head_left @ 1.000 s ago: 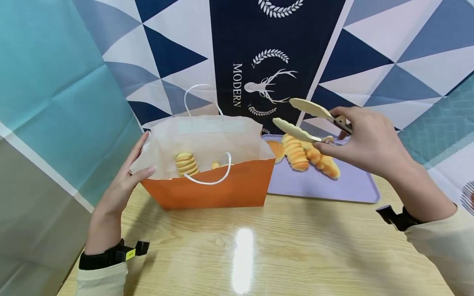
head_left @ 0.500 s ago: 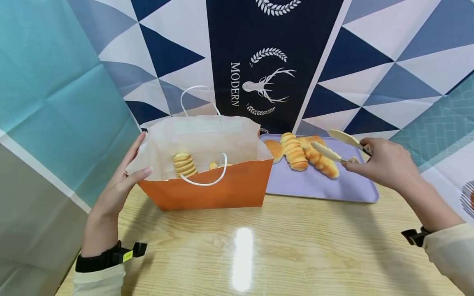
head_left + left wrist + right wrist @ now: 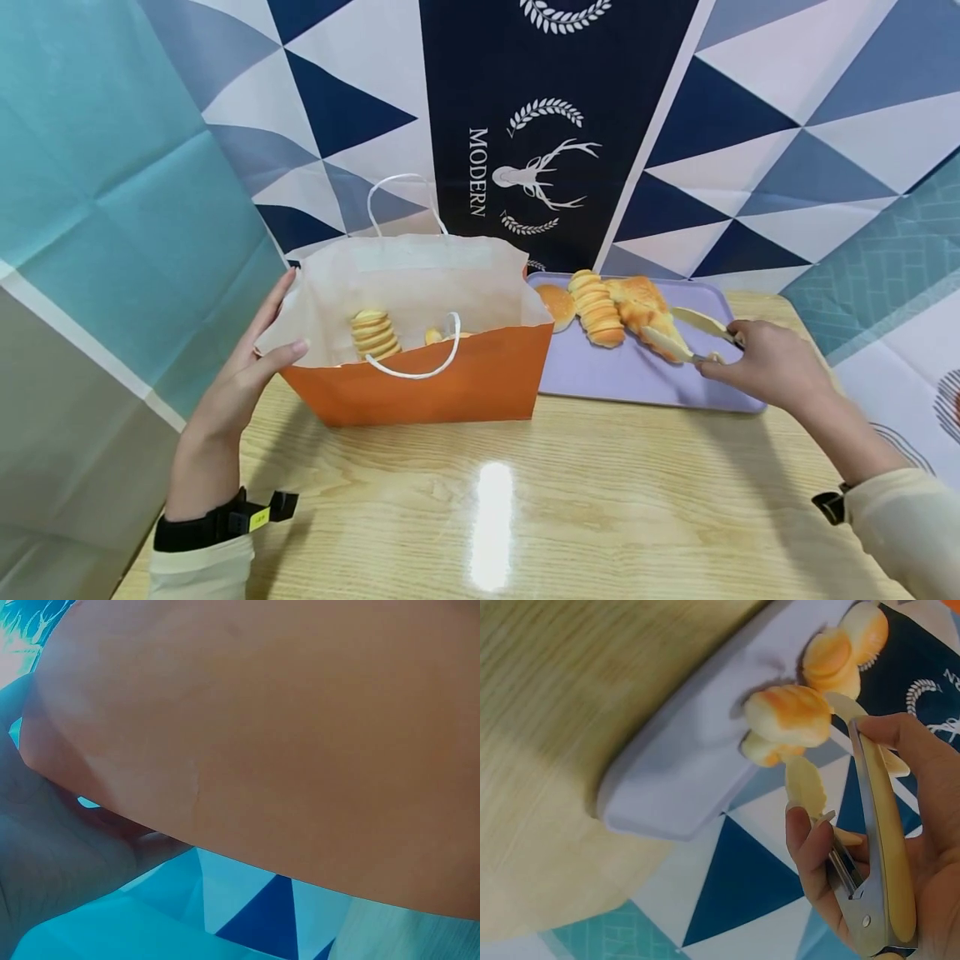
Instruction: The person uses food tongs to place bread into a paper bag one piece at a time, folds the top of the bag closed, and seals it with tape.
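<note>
the brown-streaked long roll [image 3: 651, 315] lies slantwise on the purple tray [image 3: 600, 379], with the flat golden bread [image 3: 636, 290] partly behind it near the tray's back edge. the roll looks light and springy, likely to dent under a hard squeeze but unlikely to break; its smooth, rounded skin could slip from a hold taken too near the tip, so the best place is probably across its thick middle, with the tongs [image 3: 671, 344] on both flanks. the right hand [image 3: 772, 364] grips the tongs, whose arms are spread, tips around or just beside the roll's near end; whether they touch it, i cannot tell. the left hand [image 3: 247, 367], to the left of the tray, holds the left edge of the orange paper bag [image 3: 450, 387] between thumb and fingers. that bag looks thin-walled and easily bent, standing open just left of the tray and hiding its left end. inside the bag are a pale ridged roll [image 3: 376, 335] and another bit of bread, mostly hidden. on the tray, the ridged spiral roll [image 3: 597, 310] sits close along the streaked roll's left side, leaving little room there, and the round bun [image 3: 556, 305] is farther left. the bag's front cord handle [image 3: 420, 375] arches over part of the opening and could catch on things.
</note>
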### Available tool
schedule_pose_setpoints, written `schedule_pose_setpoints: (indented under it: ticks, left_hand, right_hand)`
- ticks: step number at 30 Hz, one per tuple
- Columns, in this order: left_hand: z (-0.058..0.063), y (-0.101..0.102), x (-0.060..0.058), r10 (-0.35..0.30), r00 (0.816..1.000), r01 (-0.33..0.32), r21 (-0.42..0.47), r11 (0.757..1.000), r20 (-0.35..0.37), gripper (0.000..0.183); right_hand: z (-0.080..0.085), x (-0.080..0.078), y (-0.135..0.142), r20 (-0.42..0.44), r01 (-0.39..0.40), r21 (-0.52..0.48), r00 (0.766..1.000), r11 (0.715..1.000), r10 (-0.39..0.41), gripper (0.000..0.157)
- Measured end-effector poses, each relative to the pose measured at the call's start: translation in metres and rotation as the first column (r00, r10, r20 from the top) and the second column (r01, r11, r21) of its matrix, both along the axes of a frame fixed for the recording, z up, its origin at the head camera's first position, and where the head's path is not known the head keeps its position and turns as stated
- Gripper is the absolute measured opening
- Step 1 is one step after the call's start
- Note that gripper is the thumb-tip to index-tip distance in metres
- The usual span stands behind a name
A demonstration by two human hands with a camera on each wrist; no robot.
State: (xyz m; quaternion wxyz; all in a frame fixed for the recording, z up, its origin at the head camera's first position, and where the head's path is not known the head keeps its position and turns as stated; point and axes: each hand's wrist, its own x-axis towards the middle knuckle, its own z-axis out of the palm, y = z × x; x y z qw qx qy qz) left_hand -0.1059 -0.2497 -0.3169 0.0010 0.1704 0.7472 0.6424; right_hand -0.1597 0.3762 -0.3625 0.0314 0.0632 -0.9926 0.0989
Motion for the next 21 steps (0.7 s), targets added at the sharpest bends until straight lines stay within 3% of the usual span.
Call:
schedule_pose_setpoints:
  ticks: [8, 21]
  left_hand:
    - [-0.002, -0.001, 0.0018, 0.001, 1.0, -0.001, -0.005, 1.0, 0.012, 0.076]
    - [-0.0003, -0.0006, 0.0006, 0.017, 1.0, -0.017, -0.014, 1.0, 0.013, 0.075]
  right_hand:
    - [-0.0071, 0.001, 0.0008, 0.052, -0.019, -0.001, 0.998, 1.0, 0.019, 0.054]
    - [0.0005, -0.002, 0.0013, 0.065, -0.058, 0.018, 0.996, 0.998, 0.057, 0.051]
